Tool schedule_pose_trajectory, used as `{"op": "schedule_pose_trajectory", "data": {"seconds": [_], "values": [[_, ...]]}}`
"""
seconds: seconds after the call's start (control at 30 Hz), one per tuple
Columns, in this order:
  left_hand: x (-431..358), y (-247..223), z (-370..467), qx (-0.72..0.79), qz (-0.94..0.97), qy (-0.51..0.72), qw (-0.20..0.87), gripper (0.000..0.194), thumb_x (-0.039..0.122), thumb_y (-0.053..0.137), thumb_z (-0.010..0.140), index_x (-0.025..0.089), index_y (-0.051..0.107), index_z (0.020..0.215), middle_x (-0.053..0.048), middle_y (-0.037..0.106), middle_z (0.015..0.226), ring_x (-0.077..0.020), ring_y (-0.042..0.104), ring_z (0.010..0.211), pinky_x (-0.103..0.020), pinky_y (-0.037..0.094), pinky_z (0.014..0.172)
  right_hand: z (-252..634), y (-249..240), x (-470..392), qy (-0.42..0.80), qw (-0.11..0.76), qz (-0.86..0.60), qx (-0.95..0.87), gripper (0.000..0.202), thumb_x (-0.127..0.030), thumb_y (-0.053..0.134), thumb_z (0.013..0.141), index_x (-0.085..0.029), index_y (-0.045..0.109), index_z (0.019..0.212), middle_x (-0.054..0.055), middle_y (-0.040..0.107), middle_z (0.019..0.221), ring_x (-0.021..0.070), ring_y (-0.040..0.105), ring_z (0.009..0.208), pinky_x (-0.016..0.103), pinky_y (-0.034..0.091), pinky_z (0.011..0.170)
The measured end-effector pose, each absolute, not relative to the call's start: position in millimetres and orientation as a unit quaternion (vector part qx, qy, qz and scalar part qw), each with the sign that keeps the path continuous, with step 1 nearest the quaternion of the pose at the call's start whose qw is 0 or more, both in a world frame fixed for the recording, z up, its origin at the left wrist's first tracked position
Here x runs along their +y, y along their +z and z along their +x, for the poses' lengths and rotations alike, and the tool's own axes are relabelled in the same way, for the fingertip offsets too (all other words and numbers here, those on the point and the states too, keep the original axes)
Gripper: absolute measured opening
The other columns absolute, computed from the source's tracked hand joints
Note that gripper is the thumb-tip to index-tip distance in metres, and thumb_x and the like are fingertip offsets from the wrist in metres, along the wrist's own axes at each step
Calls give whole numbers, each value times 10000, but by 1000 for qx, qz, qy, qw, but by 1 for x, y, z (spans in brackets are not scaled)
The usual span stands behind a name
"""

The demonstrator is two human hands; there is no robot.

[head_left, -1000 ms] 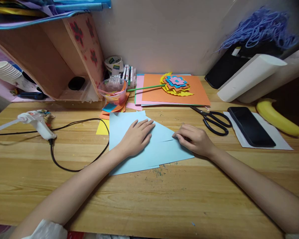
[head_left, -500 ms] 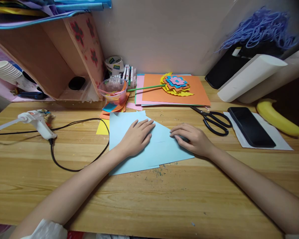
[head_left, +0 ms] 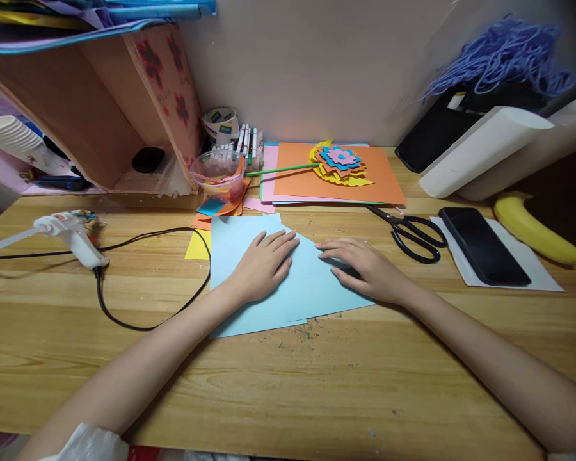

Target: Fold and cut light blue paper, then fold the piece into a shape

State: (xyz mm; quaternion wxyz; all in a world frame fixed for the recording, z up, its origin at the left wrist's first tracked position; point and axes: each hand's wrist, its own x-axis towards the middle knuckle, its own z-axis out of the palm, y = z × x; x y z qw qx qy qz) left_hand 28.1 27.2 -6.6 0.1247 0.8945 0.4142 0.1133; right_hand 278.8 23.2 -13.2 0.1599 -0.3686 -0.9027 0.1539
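Light blue paper (head_left: 264, 317), folded on a slant at its upper right, lies on the wooden table in front of me. My left hand (head_left: 264, 266) rests flat on its middle, fingers spread. Over the paper's right part is my right hand (head_left: 365, 269), its fingers stretched out and thumb apart, with nothing held. Its fingertips are at the slanted upper edge; whether they press on the paper I cannot tell. Black-handled scissors (head_left: 417, 237) lie right of and beyond my right hand. Beyond the blue paper sits a paper flower (head_left: 338, 157) with a green stem, on orange paper (head_left: 292, 182).
A glue gun (head_left: 77, 240) with a looping black cord is at left. Behind stand a plastic cup (head_left: 218, 182) of paper scraps, markers (head_left: 247, 141) and a tape roll (head_left: 221, 125). A phone (head_left: 484, 246) and a banana (head_left: 537, 230) lie at right.
My right hand has shifted a little left, and its fingers have opened out from a more curled pose. The left hand stays in place on the paper.
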Motion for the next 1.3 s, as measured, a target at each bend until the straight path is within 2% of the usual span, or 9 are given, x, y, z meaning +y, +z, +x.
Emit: {"op": "schedule_pose_trajectory", "data": {"seconds": [0.2,0.33,0.7,0.9,1.3], "values": [[27,-6,28,415,894,114,127,429,272,314,908,229,367,1331,-22,377,1411,-190,302,1312,-445,219,1080,280,-13,23,156,170,-381,-896,284,-203,487,823,-212,540,1102,78,565,1170,222,508,1085,398,422,899],[27,-6,28,415,894,112,128,430,274,309,909,233,363,1333,-20,375,1413,-190,299,1313,-445,215,1081,279,-12,22,155,181,-383,-892,229,-192,481,832,-194,551,1050,84,589,1042,212,528,982,374,438,844],[27,-7,28,411,896,111,128,431,270,308,909,245,357,1337,-11,371,1415,-187,301,1311,-448,213,1083,280,-12,22,123,205,-377,-895,122,-193,445,850,-200,568,851,60,564,779,198,506,748,337,414,672],[27,-7,28,410,896,113,129,433,260,313,909,256,351,1340,-10,372,1414,-187,308,1308,-448,215,1081,281,-14,21,113,204,-376,-897,119,-188,448,851,-198,566,852,59,558,772,194,501,736,335,406,661],[27,-6,28,410,898,107,123,428,268,306,912,240,356,1336,-8,366,1419,-186,302,1310,-446,214,1080,278,-11,22,134,184,-380,-897,125,-186,482,816,-212,545,922,82,577,941,227,534,885,385,453,756]]}}
